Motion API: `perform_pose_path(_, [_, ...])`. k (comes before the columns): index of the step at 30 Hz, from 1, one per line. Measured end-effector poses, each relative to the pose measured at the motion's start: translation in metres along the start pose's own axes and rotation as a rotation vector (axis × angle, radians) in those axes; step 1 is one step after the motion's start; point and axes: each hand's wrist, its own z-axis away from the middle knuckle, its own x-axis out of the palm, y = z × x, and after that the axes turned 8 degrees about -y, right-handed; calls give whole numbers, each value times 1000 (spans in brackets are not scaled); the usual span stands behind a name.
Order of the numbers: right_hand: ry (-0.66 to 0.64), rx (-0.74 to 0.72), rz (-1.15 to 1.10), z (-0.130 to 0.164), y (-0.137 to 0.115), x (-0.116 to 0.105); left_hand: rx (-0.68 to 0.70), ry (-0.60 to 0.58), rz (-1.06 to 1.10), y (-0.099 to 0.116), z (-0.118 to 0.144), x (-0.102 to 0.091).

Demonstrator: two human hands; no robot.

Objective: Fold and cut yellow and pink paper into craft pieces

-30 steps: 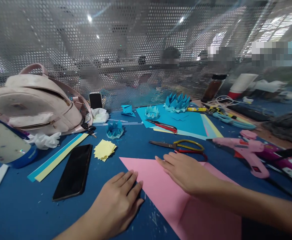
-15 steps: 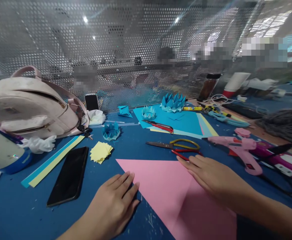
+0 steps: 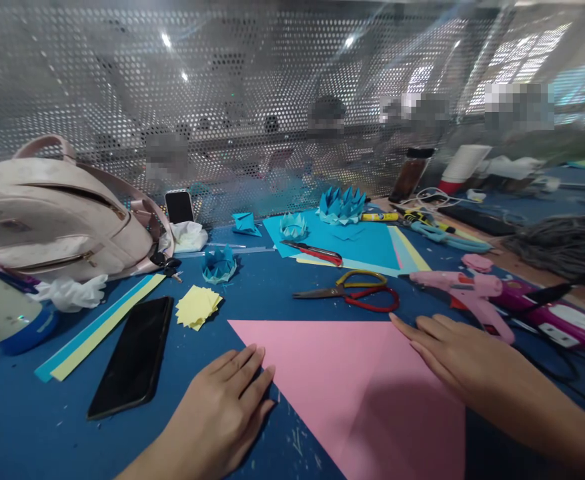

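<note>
A pink sheet of paper, folded into a triangle, lies flat on the blue table in front of me. My left hand rests flat, fingers together, with its fingertips at the sheet's left sloping edge. At the sheet's right top corner my right hand lies palm down, its fingers stretched along the top fold. Neither hand holds anything. Scissors with yellow and red handles lie just beyond the paper's top edge.
A black phone, yellow paper squares and blue and yellow strips lie left. A pink backpack stands far left. Blue folded paper crowns, blue sheets, a pink glue gun and cables lie behind and right. A perforated metal screen closes the back.
My right hand has slid to the right along the paper's top fold, from near its middle to the right corner. The left hand has stayed in place.
</note>
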Motion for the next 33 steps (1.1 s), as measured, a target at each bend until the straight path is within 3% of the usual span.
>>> perform_pose_path(5, [-45,-74,-2,-1,2,-16,-9,-3,4,2,1,2])
perform_pose_path(12, [-129,0,-183,-48,0,-54,-2,-5,17,3,2,0])
perform_pose_path(20, [-348,39,-537,-93,-16,-58,-4,-23,44,2,3,-1])
perform_pose_path(28, [-553,-32,-788,-116,-3,-68,-3,38,28,1,4,4])
perform_pose_path(33, [-619,-66,-996,-118,5,-66,-87,141,247,-9,2,-4])
